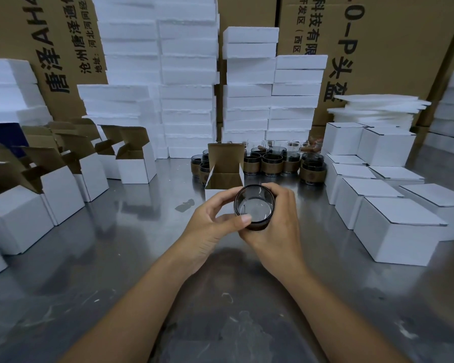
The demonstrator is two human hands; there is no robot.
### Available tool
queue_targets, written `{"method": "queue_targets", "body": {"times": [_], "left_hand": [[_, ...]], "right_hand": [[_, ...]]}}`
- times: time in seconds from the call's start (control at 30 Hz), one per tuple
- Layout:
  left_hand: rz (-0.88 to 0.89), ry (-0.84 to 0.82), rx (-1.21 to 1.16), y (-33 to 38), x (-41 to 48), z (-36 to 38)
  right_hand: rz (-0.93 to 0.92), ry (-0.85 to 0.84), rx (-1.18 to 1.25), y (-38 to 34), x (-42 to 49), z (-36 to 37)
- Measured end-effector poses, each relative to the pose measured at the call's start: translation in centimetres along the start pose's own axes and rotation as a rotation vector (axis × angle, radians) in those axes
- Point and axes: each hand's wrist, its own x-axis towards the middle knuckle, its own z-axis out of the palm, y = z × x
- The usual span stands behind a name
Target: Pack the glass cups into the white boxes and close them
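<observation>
Two bare forearms (168, 292) reach in from the bottom edge over the scuffed steel counter (89, 297) and meet at one glass cup (254, 205). The right grip (278, 226) is curled round the cup's right side and base. The left grip (212, 226) pinches it from the other side, with the thumb (244, 219) laid over the near rim and the fingers bent round the far left edge. The cup is upright with its mouth toward the camera, and its lower part is dark. Whether it is clear of the counter cannot be told.

It is held just in front of an open white box (224, 183), whose brown-lined lid flap stands up at the back. Behind that box is a cluster of glass cups with brown sleeves (273, 163). To the right, closed white boxes (393, 229) are packed side by side, with a pile of thin foam sheets (375, 108) beyond them. To the left stand rows of open white boxes with raised flaps (134, 163). Tall stacks of white foam blocks (189, 87) line the back, against printed cardboard cartons (383, 48).
</observation>
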Motion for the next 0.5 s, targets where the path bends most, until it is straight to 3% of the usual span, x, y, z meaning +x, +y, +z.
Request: {"method": "queue_targets", "body": {"times": [0.5], "left_hand": [[0.018, 0.055, 0.026, 0.16, -0.02, -0.08]], "right_hand": [[0.043, -0.059, 0.1, -0.38, 0.0, -0.24]]}}
